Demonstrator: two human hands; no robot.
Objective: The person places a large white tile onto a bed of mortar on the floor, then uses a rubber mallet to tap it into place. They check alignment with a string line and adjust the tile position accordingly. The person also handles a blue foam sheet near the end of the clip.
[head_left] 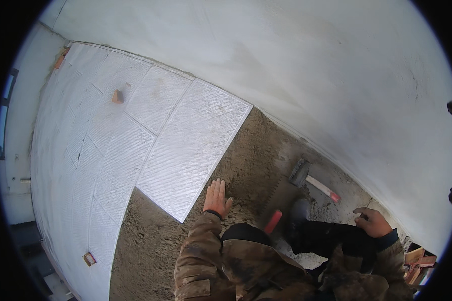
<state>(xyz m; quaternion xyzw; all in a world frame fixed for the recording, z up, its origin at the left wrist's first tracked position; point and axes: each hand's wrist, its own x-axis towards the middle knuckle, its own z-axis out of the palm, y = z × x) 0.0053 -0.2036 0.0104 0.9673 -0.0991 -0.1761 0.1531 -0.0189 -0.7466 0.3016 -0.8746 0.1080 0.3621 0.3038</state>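
My left hand [216, 198] lies flat with its fingers stretched out, on the brown mortar bed [251, 150] beside the edge of a large pale tile [193, 143]. It holds nothing. My right hand [372, 222] rests by my bent knee, its fingers loosely bent and apart, with nothing visible in it. Between the hands lies a tool with a red handle [272, 221]; its toothed edge suggests a notched trowel, partly hidden by my leg. Nearer the wall is a mallet [300, 173] with a dark head and a wooden, red-ended handle.
Laid tiles [100, 145] cover the floor to the left. A brick piece [117, 96] and a small box [89, 259] sit on them. A pale wall [336, 75] runs along the far and right side. Reddish rubble [421, 263] lies at the lower right.
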